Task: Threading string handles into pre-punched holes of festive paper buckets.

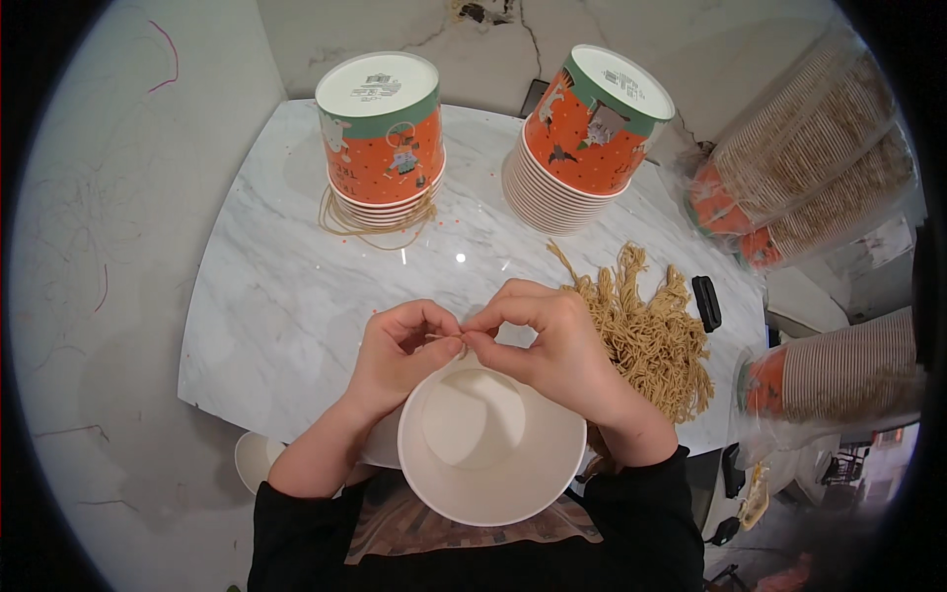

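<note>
A white paper bucket (491,491) faces me with its mouth up, close against my front at the table's near edge. At its far rim my left hand (397,350) and my right hand (557,340) meet with fingertips pinched together. Between them shows a short bit of tan cord (465,349), mostly covered by the fingers. Whether it passes through the bucket's wall I cannot tell. Beside my right forearm lies a large heap of tan cords (646,340), partly hidden by that arm.
Two stacks of upside-down orange-and-green paper buckets (385,148) (597,128) stand at the back of the marble-patterned table (286,316). Loose cord (370,235) circles the left stack's base. A black object (706,304) lies beyond the heap. Bagged bucket stacks (804,128) are at right.
</note>
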Tool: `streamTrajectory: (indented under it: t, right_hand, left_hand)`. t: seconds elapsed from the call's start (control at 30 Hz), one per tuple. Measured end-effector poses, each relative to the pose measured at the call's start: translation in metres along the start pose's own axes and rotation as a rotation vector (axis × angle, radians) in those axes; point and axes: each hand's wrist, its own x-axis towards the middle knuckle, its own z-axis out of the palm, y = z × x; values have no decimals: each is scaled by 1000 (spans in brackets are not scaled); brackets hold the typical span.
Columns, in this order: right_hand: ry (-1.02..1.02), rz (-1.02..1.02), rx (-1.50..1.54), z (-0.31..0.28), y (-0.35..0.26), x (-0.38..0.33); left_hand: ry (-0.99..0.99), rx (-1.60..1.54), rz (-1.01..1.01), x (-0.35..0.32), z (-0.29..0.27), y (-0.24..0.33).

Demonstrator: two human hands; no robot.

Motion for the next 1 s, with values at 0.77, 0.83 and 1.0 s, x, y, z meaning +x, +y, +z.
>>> streamTrajectory:
  t: [0.77,0.83,1.0]
  right_hand:
    - [171,-420,-505,9,-2,1]
    - [166,-425,-499,11,-2,1]
    - [158,-422,-504,11,-1,0]
  left_hand:
    - [-53,-75,-143,4,-7,7]
    - [-44,-63,-114,4,-7,3]
    - [-39,26,-43,3,-8,8]
